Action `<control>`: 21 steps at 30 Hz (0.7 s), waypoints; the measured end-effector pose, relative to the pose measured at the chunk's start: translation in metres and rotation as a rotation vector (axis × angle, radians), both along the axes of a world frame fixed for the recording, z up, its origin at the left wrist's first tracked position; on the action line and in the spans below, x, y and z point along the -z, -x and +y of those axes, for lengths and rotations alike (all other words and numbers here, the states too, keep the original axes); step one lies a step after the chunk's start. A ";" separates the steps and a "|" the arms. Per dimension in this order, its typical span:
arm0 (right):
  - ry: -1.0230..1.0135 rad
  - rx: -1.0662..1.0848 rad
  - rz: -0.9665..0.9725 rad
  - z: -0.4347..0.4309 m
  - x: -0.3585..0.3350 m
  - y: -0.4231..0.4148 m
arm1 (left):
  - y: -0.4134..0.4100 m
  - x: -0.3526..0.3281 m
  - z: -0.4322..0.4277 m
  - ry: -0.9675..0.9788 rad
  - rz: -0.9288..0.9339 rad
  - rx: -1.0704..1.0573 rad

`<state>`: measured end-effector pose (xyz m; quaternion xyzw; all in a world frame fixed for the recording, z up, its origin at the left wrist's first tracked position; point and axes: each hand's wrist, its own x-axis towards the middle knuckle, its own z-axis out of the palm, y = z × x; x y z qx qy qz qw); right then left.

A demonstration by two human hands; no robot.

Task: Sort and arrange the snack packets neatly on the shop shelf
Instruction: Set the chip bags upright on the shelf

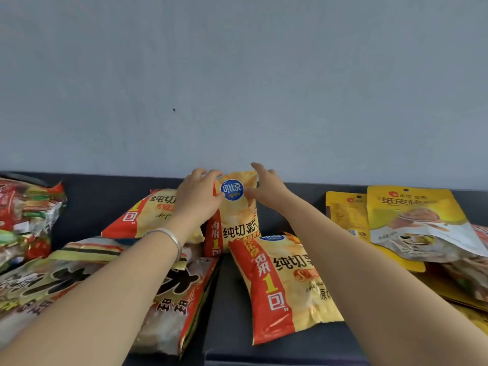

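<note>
A yellow and red chip packet (237,220) stands upright against the grey wall at the back of the dark shelf (224,299). My left hand (198,194) grips its upper left edge, fingers curled over the top. My right hand (266,184) touches its upper right corner with fingers extended. A matching chip packet (282,286) lies flat in front of it. Another matching chip packet (150,215) leans to the left, partly behind my left wrist.
A large red and silver snack bag (169,299) lies under my left forearm. A bag of mixed sweets (26,215) sits at far left. Yellow nut pouches (412,220) lean at the right, with more packets (464,273) below them. The grey wall (237,88) rises behind.
</note>
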<state>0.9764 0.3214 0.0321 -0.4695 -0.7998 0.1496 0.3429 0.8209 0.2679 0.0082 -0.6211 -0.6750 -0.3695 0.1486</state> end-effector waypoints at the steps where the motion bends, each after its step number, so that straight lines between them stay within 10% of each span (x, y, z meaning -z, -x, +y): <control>1: 0.032 -0.007 0.035 0.005 -0.001 0.004 | 0.005 -0.001 0.005 0.020 0.071 -0.052; 21: 0.019 0.153 0.221 0.048 -0.006 -0.047 | -0.046 -0.015 0.053 0.204 0.046 0.231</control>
